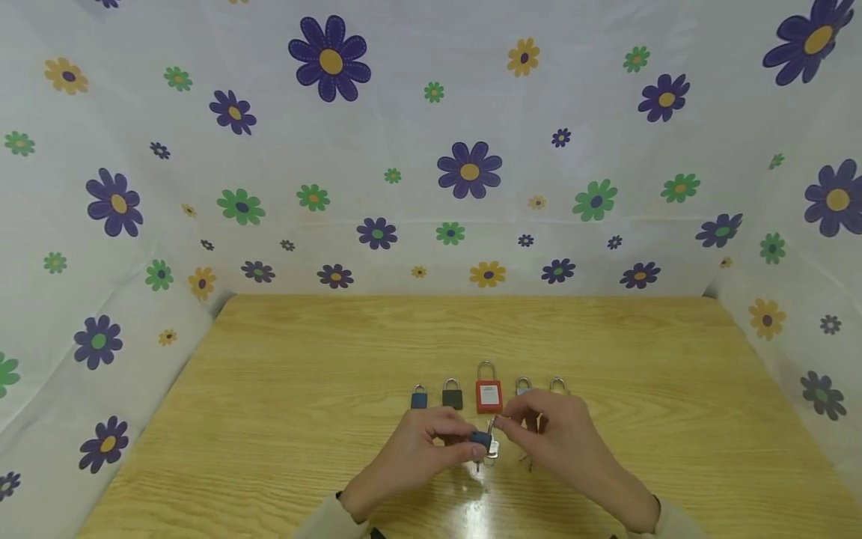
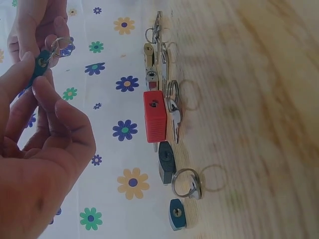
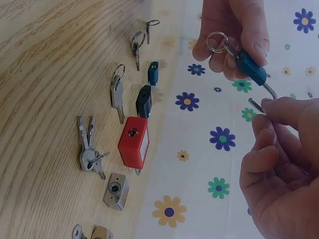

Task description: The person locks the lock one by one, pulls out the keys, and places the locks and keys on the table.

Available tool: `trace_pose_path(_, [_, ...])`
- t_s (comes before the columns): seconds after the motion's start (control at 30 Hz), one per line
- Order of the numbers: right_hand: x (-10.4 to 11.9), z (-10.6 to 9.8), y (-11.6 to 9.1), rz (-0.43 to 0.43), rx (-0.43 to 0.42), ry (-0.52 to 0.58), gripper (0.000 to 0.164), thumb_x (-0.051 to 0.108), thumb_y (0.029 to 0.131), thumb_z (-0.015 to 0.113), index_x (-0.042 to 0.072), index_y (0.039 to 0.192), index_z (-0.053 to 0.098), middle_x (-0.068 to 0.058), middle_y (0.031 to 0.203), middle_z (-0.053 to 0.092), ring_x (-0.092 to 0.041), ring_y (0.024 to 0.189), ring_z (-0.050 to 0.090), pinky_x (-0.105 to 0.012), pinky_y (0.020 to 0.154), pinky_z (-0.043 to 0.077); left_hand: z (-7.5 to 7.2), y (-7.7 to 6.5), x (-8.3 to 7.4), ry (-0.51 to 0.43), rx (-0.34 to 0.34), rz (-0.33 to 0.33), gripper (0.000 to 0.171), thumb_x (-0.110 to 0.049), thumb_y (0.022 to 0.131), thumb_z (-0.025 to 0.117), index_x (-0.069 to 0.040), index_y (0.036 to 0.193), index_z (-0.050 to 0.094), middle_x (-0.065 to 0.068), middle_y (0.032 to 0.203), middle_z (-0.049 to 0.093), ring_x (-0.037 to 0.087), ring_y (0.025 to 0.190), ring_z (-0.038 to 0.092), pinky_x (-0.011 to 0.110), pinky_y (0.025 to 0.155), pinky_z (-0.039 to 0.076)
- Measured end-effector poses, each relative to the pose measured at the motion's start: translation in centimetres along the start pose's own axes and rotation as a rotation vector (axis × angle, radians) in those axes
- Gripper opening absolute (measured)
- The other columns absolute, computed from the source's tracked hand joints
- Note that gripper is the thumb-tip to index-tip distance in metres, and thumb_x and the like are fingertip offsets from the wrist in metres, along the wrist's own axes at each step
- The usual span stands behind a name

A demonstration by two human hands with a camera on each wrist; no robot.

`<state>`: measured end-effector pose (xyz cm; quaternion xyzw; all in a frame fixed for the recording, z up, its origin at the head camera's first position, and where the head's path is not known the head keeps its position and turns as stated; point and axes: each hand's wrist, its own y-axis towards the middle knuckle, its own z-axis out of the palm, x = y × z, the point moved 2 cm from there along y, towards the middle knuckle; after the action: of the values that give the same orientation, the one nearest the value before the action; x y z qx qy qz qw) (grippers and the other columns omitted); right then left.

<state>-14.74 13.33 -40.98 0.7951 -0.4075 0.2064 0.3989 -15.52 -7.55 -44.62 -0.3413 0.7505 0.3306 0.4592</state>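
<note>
My left hand (image 1: 431,445) holds a small blue padlock (image 3: 250,67) by its body, between thumb and fingers. A key sits in its keyhole, and a key ring (image 3: 217,42) hangs from that key. The shackle (image 3: 270,92) is out of the body at one end, its free tip showing in the right wrist view. My right hand (image 1: 566,434) pinches the shackle between thumb and index finger. Both hands are raised above the table, just in front of a red padlock (image 1: 488,395).
Left of the red padlock lie a blue padlock (image 1: 419,397) and a black padlock (image 1: 452,394). To its right are a silver padlock (image 3: 116,191) and a brass padlock (image 3: 102,232), partly behind my right hand in the head view. Several keys (image 3: 117,97) on rings lie before the row.
</note>
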Motion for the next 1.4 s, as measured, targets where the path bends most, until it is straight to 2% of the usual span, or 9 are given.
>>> trace_pose_path(0.23, [0.5, 0.3, -0.1, 0.041, 0.04, 0.092, 0.011, 0.004, 0.087, 0.07, 0.014, 0.086, 0.075, 0.008, 0.065, 0.062, -0.004, 0.049, 0.044, -0.018, 0.04, 0.04, -0.3, -0.1, -3.4, -0.012, -0.022, 0.0, 0.012, -0.003, 0.083, 0.075, 0.003, 0.093, 0.078, 0.013, 0.085, 0.07, 0.006, 0.067, 0.055, 0.018, 0.056, 0.045])
trace_pose_path(0.4, [0.6, 0.7, -0.1, 0.056, 0.038, 0.091, 0.007, 0.011, 0.087, 0.072, 0.016, 0.085, 0.076, 0.009, 0.062, 0.058, -0.003, 0.048, 0.042, -0.016, 0.041, 0.035, -0.2, -0.1, -3.4, -0.007, -0.03, 0.023, 0.01, -0.004, 0.084, 0.075, 0.002, 0.091, 0.078, 0.012, 0.084, 0.07, 0.007, 0.066, 0.054, 0.019, 0.055, 0.045])
trace_pose_path(0.6, [0.6, 0.8, -0.2, 0.039, 0.03, 0.091, 0.01, 0.006, 0.085, 0.073, 0.016, 0.086, 0.076, 0.009, 0.063, 0.057, -0.003, 0.048, 0.04, -0.016, 0.042, 0.034, -0.1, -0.2, -3.5, 0.006, -0.036, 0.031, 0.011, -0.005, 0.084, 0.075, 0.002, 0.092, 0.078, 0.012, 0.084, 0.069, 0.006, 0.065, 0.053, 0.019, 0.054, 0.044])
trace_pose_path(0.73, [0.7, 0.8, -0.1, -0.015, 0.021, 0.091, 0.013, 0.004, 0.085, 0.073, 0.015, 0.09, 0.076, 0.008, 0.066, 0.059, -0.004, 0.05, 0.042, -0.017, 0.042, 0.036, -0.1, -0.1, -3.1, 0.03, -0.044, 0.023, 0.012, -0.007, 0.083, 0.076, 0.0, 0.093, 0.078, 0.011, 0.085, 0.071, 0.007, 0.068, 0.056, 0.024, 0.056, 0.048])
trace_pose_path(0.93, [0.9, 0.9, 0.1, -0.072, 0.022, 0.116, 0.014, 0.002, 0.085, 0.072, 0.013, 0.093, 0.076, 0.003, 0.072, 0.067, -0.006, 0.051, 0.045, -0.019, 0.042, 0.041, 0.2, 0.0, -0.8, 0.009, -0.046, -0.005, 0.013, -0.019, 0.085, 0.076, -0.01, 0.093, 0.08, 0.005, 0.087, 0.072, 0.009, 0.069, 0.058, 0.023, 0.057, 0.048])
trace_pose_path(1.03, [0.9, 0.8, 0.2, -0.095, 0.024, 0.132, 0.014, 0.001, 0.085, 0.071, 0.011, 0.093, 0.076, 0.001, 0.071, 0.068, -0.007, 0.051, 0.045, -0.02, 0.041, 0.041, 0.1, 0.0, -0.1, 0.002, -0.045, 0.007, 0.016, -0.024, 0.086, 0.075, -0.012, 0.094, 0.08, 0.003, 0.088, 0.071, 0.009, 0.069, 0.058, 0.021, 0.057, 0.048])
trace_pose_path(1.23, [0.9, 0.6, 0.3, -0.152, 0.013, 0.105, 0.016, 0.001, 0.084, 0.072, 0.01, 0.097, 0.075, 0.001, 0.075, 0.068, -0.007, 0.052, 0.044, -0.022, 0.04, 0.04, 0.0, 0.1, -0.2, -0.022, -0.051, 0.029, 0.018, -0.029, 0.087, 0.073, -0.015, 0.098, 0.079, 0.001, 0.088, 0.071, 0.01, 0.071, 0.06, 0.023, 0.058, 0.051])
trace_pose_path(1.4, [1.1, 0.4, 0.2, -0.297, 0.006, -0.001, 0.034, 0.003, 0.081, 0.074, 0.007, 0.114, 0.069, -0.001, 0.096, 0.07, -0.006, 0.065, 0.048, -0.02, 0.047, 0.044, -0.2, 0.1, -0.4, -0.069, -0.072, 0.02, 0.019, -0.025, 0.088, 0.073, -0.014, 0.102, 0.079, 0.005, 0.087, 0.071, 0.012, 0.071, 0.061, 0.021, 0.057, 0.051])
